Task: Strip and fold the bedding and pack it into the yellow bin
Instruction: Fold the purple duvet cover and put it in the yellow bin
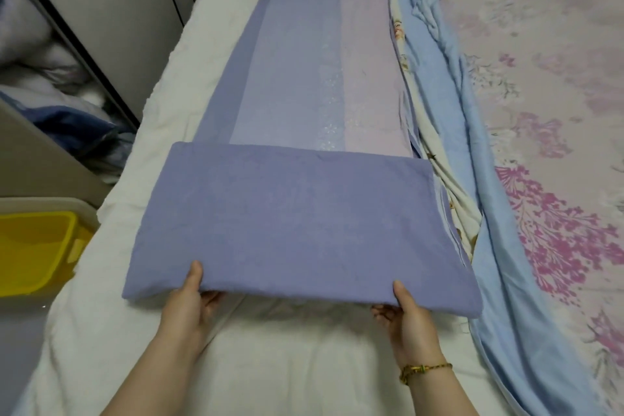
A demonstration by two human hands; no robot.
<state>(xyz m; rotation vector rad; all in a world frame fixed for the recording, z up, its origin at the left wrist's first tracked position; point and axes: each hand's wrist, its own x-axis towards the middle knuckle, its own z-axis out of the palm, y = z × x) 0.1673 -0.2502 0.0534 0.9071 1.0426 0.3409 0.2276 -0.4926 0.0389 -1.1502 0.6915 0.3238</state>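
Observation:
A long purple and lilac striped sheet [304,78] lies in a narrow strip down the white mattress [280,355]. Its near end is turned over into a thick purple fold [297,219]. My left hand [189,300] grips the fold's near edge, thumb on top and fingers underneath. My right hand [405,311], with a gold bracelet at the wrist, grips the same edge further right in the same way. The yellow bin [37,250] stands on the floor at the left of the bed, partly cut off by the frame edge.
A light blue and cream bundle of bedding [439,111] lies crumpled along the right of the strip. A pink floral sheet [540,111] covers the right side of the bed. An open wardrobe [50,61] with piled fabric stands at the left.

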